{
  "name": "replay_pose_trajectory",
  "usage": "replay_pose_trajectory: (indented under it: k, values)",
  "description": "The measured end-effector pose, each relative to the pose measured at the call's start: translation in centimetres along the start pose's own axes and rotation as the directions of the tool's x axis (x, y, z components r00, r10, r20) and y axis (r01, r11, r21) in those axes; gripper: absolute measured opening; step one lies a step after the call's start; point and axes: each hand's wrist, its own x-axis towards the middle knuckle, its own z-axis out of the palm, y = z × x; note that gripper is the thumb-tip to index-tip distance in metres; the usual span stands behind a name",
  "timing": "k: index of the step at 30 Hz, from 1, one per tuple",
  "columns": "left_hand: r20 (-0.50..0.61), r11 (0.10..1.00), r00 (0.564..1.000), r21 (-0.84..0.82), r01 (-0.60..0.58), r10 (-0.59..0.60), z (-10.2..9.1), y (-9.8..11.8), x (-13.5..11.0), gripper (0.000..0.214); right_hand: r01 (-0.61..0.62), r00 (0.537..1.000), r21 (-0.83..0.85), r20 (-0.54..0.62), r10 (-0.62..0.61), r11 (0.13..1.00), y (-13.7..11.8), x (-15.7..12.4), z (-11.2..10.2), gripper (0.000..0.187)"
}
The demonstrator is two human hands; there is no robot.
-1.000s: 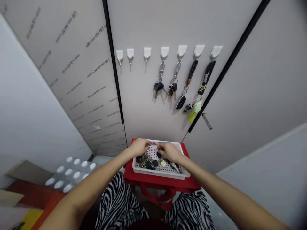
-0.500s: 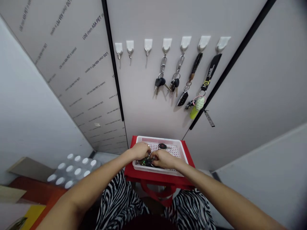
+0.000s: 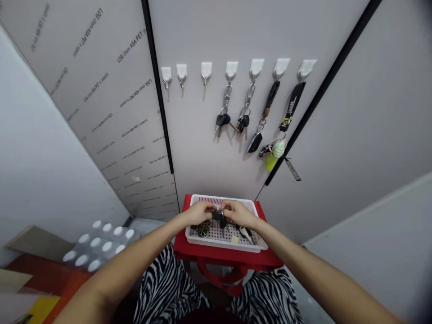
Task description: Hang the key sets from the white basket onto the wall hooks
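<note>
A bunch of black-headed keys (image 3: 218, 216) hangs over the white plastic basket (image 3: 216, 245), between my two hands. My left hand (image 3: 201, 212) pinches it from the left, and my right hand (image 3: 238, 212) grips its ring end from the right. The exact finger contact is partly hidden. Below, inside the basket, a greenish coiled bundle (image 3: 203, 229) lies at the left and more keys (image 3: 248, 235) at the right. Near the front wall of the basket rests a small pale yellow piece (image 3: 235, 239).
The basket sits on a red bag (image 3: 189, 252) before my knees. White hooks (image 3: 206, 69) line the panel ahead; several carry keys, such as a car key (image 3: 255, 142) and a black lanyard (image 3: 293, 105). Capped bottles (image 3: 95, 243) stand at the left.
Both hands have risen from the basket's near left part with the bunch of keys, which now dangles between them. The view has shifted slightly.
</note>
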Motion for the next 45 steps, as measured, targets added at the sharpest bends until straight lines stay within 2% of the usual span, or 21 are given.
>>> replay_pose_trajectory:
  k: [3,5,8,13,16,19,22,25,27,29,35,39,45]
  values:
    - [-0.029,0.946,0.997,-0.320,0.054,-0.067,0.1,0.1,0.4,0.027,-0.014,1.000,0.164,0.000,0.014,0.986,-0.5,0.1,-0.1,0.003]
    - [-0.057,0.904,0.995,-0.423,0.055,-0.088,0.0,0.2,0.5,0.025,-0.006,1.000,0.242,-0.001,0.007,0.970,-0.8,0.1,-0.2,0.002]
    - [-0.086,0.870,0.993,-0.492,0.024,-0.076,-0.2,0.4,0.6,0.026,-0.022,1.000,0.370,-0.007,0.027,0.929,-1.2,0.1,-0.4,0.005]
    - [-0.095,0.869,0.994,-0.494,-0.002,-0.052,-0.3,0.7,0.6,0.021,-0.064,0.997,0.499,0.005,0.071,0.864,-1.6,0.1,-0.7,0.014]
    - [-0.115,0.868,0.988,-0.496,0.032,-0.103,-0.6,1.0,0.6,0.013,-0.050,0.999,0.486,0.020,0.046,0.873,-1.6,0.0,-0.8,0.014]
    - [-0.200,0.878,0.970,-0.477,0.024,-0.135,-1.3,1.3,0.5,0.011,-0.070,0.997,0.459,0.046,0.055,0.886,-1.8,0.1,-1.2,0.017]
    - [-0.235,0.883,0.960,-0.468,0.024,-0.151,-2.1,1.8,0.5,0.011,-0.078,0.997,0.384,0.018,0.077,0.920,-2.2,0.1,-1.8,0.019]
    - [-0.208,0.893,0.969,-0.449,0.026,-0.133,-2.6,2.4,0.7,0.011,0.033,0.999,0.319,-0.023,-0.027,0.947,-2.9,0.2,-1.9,0.019]
    - [-0.218,0.908,0.970,-0.419,0.006,-0.107,-2.7,2.9,0.9,0.011,0.115,0.992,0.306,0.005,-0.122,0.945,-3.2,0.2,-1.6,0.019]
    - [-0.241,0.916,0.967,-0.402,-0.018,-0.086,-2.8,3.3,1.1,0.010,0.128,0.989,0.318,0.032,-0.146,0.939,-3.5,0.3,-1.3,0.019]
    - [-0.283,0.868,0.954,-0.493,-0.061,-0.094,-2.8,4.0,1.1,0.012,0.028,0.999,0.415,0.012,-0.036,0.910,-4.2,0.2,-1.6,0.020]
    - [-0.228,0.827,0.970,-0.559,-0.066,-0.077,-2.1,3.6,0.7,0.015,0.014,0.998,0.509,-0.058,0.018,0.861,-3.9,0.4,-2.0,0.022]
    - [-0.309,0.864,0.945,-0.499,-0.064,-0.108,-2.4,3.4,1.0,0.008,-0.008,0.992,0.598,-0.093,0.080,0.801,-3.8,0.9,-1.8,0.020]
